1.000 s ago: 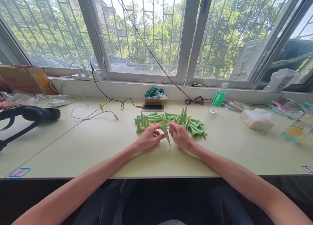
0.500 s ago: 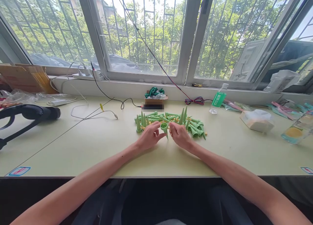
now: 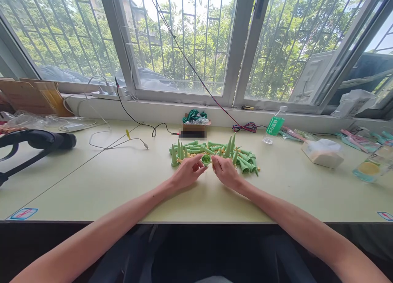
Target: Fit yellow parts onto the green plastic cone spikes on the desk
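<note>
Between thumb and fingers of my left hand (image 3: 189,170) is a hollow green plastic cone (image 3: 206,159), its round open end turned up toward me and its tip hidden. Close on the right, my right hand (image 3: 225,170) is closed in a pinch beside the cone's rim. A small yellow piece shows at those fingertips, mostly covered by them. Just beyond both hands lies a pile of similar green cones (image 3: 245,162), with small yellow pieces among them. Several cones stand upright, points up, at the pile's left (image 3: 174,157) and near its middle (image 3: 229,147).
Behind the pile sits a small cardboard box (image 3: 196,127) holding green and clear wrapping. A water bottle (image 3: 274,126), a tissue pack (image 3: 322,152) and a clear cup (image 3: 370,168) stand to the right. Cables (image 3: 132,139) and a black headset (image 3: 37,141) lie left.
The cone in my left hand has tipped, so its opening faces me more and its pointed end no longer shows below. My right hand stays almost in place beside it.
</note>
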A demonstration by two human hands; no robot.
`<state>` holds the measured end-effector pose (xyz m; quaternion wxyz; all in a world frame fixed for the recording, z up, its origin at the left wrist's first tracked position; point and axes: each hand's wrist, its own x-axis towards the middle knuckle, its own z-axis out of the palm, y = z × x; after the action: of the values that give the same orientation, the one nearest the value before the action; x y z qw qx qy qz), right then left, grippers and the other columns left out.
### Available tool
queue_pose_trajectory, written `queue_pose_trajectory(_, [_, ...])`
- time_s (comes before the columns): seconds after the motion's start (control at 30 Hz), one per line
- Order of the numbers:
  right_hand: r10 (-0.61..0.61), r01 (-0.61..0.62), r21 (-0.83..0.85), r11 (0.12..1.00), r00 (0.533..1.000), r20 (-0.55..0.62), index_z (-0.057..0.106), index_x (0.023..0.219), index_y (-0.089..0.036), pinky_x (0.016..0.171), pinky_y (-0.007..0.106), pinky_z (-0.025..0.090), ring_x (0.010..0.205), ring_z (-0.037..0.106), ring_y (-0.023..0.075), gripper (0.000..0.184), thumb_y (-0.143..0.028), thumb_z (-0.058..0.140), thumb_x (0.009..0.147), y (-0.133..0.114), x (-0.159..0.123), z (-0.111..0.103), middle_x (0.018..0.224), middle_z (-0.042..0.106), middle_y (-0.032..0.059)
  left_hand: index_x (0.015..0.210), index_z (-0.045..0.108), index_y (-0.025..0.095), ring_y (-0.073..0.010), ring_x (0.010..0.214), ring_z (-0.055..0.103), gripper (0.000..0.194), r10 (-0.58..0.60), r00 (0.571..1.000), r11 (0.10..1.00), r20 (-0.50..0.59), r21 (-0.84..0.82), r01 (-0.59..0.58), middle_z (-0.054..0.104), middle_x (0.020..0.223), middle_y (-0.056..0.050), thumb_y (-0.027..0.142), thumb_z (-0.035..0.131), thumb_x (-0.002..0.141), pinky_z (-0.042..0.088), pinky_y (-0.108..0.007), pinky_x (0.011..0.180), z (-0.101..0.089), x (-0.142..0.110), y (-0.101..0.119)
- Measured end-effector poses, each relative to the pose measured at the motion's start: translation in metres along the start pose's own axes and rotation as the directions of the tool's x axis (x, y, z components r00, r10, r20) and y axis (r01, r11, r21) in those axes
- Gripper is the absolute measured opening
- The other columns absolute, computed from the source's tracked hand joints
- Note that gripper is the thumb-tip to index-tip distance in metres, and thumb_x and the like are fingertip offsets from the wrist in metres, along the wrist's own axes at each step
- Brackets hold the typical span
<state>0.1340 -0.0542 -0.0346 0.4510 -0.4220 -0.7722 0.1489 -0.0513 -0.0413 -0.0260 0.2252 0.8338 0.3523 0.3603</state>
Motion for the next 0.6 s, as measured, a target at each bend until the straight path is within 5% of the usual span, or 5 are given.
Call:
queue_pose_trajectory(0.33, [-0.028,0.028,-0.056,0.998,1.0,-0.002,0.042,0.066,-0.021,0.054,0.024,0.032,0.048,0.04,0.0101,0.043,-0.042,0.028,0.101,-0.001,0.0,-0.001,0.055,0.048,-0.0024,0.134,0.045,0.021,-0.0129,0.048,0.064,0.05,-0.109,0.976,0.916,0.189,-0.362,0.172,0.071,0.091,-0.008,0.042,0.055,0.09,0.049,-0.022,0.042,-0.001,-0.001,0.005])
queue_pose_trajectory(0.6, [-0.053,0.055,-0.069,0.996,0.998,0.023,0.04,0.066,-0.021,0.053,0.024,0.03,0.048,0.036,0.01,0.044,-0.044,0.027,0.101,-0.002,-0.001,-0.002,0.054,0.045,-0.0033,0.121,0.045,0.018,-0.0139,0.043,0.063,0.05,-0.203,0.953,0.756,0.227,-0.582,0.3,0.07,0.08,-0.006,0.058,0.045,0.092,0.046,-0.02,0.036,-0.004,0.005,0.012])
